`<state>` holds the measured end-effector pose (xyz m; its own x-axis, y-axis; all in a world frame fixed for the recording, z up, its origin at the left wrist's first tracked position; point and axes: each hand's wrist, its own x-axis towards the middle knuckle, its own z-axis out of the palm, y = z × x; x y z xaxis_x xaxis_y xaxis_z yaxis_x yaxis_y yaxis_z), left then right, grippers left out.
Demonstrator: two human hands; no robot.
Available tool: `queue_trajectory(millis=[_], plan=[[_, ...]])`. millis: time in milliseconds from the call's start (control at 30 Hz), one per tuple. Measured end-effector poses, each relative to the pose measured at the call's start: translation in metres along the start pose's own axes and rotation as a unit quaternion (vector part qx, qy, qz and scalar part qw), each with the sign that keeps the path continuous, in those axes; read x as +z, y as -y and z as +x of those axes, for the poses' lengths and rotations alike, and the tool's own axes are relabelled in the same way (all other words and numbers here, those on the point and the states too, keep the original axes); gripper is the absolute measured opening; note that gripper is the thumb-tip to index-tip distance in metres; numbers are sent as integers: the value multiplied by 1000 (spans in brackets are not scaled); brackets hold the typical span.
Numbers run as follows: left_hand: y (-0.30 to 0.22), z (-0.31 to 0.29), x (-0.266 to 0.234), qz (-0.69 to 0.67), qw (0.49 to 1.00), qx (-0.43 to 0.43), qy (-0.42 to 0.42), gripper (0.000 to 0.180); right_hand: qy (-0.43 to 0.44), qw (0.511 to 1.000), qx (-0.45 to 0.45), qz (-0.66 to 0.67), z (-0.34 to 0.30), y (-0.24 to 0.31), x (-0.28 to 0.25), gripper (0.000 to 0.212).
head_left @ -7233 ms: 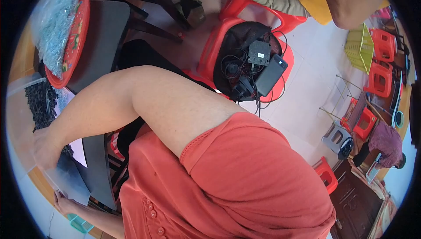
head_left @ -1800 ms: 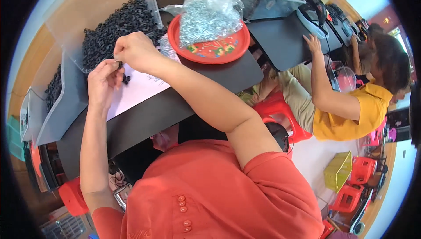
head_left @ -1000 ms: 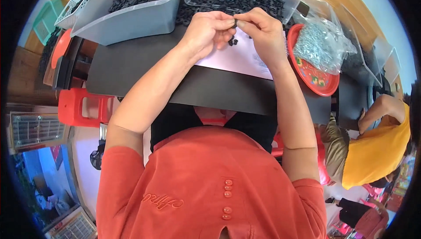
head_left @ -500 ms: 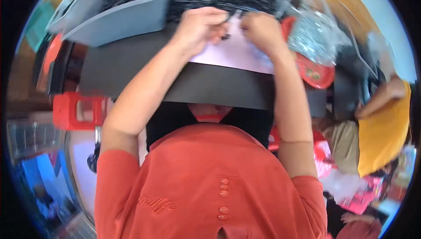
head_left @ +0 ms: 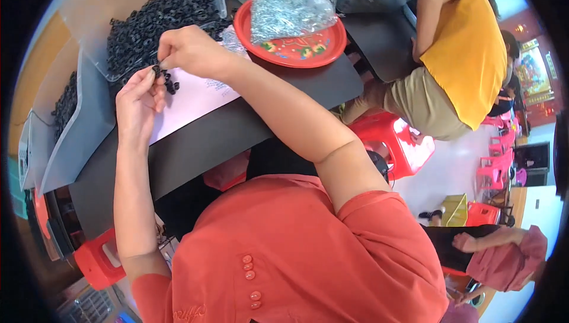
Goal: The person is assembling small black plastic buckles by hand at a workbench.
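Note:
My left hand [head_left: 137, 101] pinches a small black plastic piece [head_left: 157, 70], ring-like in shape, between thumb and fingers. Right against it, the fingers of my right hand [head_left: 192, 53] are pressed together; whatever they hold is too small to make out. Both hands are above a pink paper sheet [head_left: 186, 101] with printing on it. A few loose black pieces [head_left: 172, 83] lie just beside my left fingertips. Behind my hands a clear plastic bin holds a large heap of similar black pieces [head_left: 160, 18].
A second bin [head_left: 80, 136] stands at the left. Right of the sheet, a red floral tray [head_left: 290, 56] bears a clear bag of small shiny metal pieces [head_left: 290, 12]. The dark table [head_left: 195, 166] runs beneath. A person in yellow [head_left: 459, 50] sits by a red stool [head_left: 391, 145].
The view has swung to the right, so hands, bins and tray appear further left. My hands, apart before, have come together at the black piece.

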<state>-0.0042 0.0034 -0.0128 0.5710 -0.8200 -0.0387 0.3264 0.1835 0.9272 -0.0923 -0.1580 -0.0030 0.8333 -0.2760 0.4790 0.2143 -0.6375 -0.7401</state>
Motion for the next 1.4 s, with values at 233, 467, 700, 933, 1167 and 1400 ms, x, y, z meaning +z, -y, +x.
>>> queue_trajectory(millis=[233, 467, 700, 933, 1167, 1400], plan=[[2, 4, -3, 2, 1000, 0, 11, 18, -36, 994, 32, 99, 0, 10, 2, 14], [-2, -3, 9, 1, 999, 3, -33, 17, -18, 998, 13, 66, 7, -5, 10, 18], [-1, -11, 13, 2, 999, 3, -44, 14, 70, 959, 156, 225, -3, 12, -2, 14], [-2, -12, 11, 31, 998, 32, -44, 13, 50, 959, 168, 224, -3, 20, 3, 15], [0, -7, 12, 56, 995, 32, -76, 11, 66, 972, 126, 186, -4, 11, 3, 13], [5, -7, 14, 60, 992, 31, -110, 9, 13, 999, 51, 2, -10, 13, 14, 13]])
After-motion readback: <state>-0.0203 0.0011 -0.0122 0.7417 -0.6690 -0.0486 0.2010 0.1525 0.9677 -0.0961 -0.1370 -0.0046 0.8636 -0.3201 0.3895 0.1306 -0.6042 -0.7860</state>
